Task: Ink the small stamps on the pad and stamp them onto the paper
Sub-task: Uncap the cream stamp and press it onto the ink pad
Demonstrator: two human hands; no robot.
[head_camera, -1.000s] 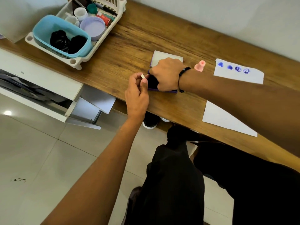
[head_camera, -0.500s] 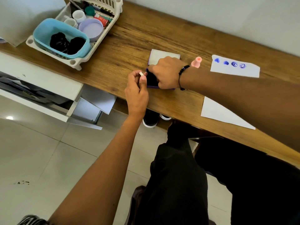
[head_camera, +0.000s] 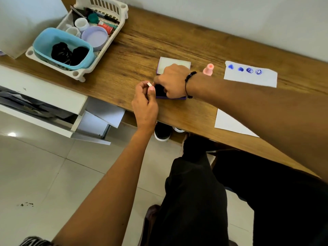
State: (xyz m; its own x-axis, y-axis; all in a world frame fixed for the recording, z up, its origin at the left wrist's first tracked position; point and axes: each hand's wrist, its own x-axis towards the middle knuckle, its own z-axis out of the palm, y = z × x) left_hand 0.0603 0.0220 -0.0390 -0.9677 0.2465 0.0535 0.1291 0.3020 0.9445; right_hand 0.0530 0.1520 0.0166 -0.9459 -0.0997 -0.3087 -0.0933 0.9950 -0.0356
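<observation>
Left hand [head_camera: 145, 102] pinching a small white piece [head_camera: 149, 84] between thumb and fingertips, just beside the open ink pad [head_camera: 162, 92]. Right hand [head_camera: 173, 82] curled down over the pad, grip hidden (cannot tell what it holds). Pink stamp [head_camera: 208, 69] upright between pad and paper [head_camera: 250, 76], four blue prints along the top

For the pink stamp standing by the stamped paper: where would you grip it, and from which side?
Grip the pink stamp around its narrow neck just under the flared top, coming from above. It stands upright on the table, wider at the base, so a pinch there should lift it cleanly. The right hand seems the nearer one, but it rests on the ink pad now.
</observation>
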